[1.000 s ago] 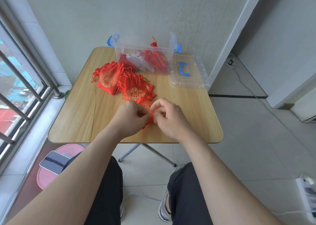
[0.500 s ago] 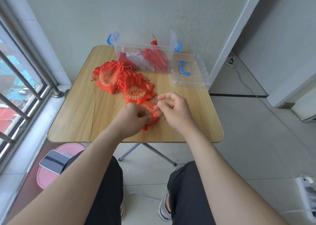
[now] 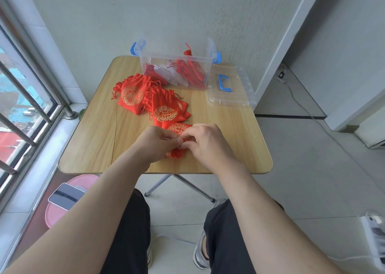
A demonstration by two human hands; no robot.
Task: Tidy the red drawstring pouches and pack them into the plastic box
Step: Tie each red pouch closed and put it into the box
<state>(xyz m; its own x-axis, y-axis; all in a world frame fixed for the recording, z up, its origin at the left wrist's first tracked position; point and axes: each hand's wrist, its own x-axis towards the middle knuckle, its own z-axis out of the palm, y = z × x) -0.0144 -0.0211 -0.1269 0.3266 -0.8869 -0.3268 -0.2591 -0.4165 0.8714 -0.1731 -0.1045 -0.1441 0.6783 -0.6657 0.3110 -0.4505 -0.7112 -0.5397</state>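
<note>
Lettering first: the only print I can spot is the round gold emblem on each red pouch, and whatever's inside those circles is too small to read.

Head view, the only one. Both hands meet over the near middle of the bench (image 3: 93, 140). The left hand (image 3: 157, 143) and right hand (image 3: 209, 143) each have their fingers (image 3: 193, 133) curled in, thumb against forefinger, pinching the gathered neck of one pouch (image 3: 178, 128) lying on the wood. Its gold emblem peeks out just past the knuckles, and a red tassel (image 3: 176, 154) pokes out below, between the two hands.

Just behind it sits a loose pile (image 3: 145, 101) of more pouches, overlapping, strings trailing. At the far edge stands the clear plastic box (image 3: 158, 59) with blue latches. It's already holding several pouches, mostly leaning toward its right end. Its lid (image 3: 237, 98), blue handle up, lies flat just to the right.

The bench is light wood-look with rounded corners and folding metal legs, pushed up to a pale wall. There's a barred window (image 3: 25, 98) on the left and grey floor tiles. A pink stool (image 3: 60, 215) with a phone (image 3: 66, 196) on it sits by the left knee, and a white power strip (image 3: 375, 240) lies far right.
</note>
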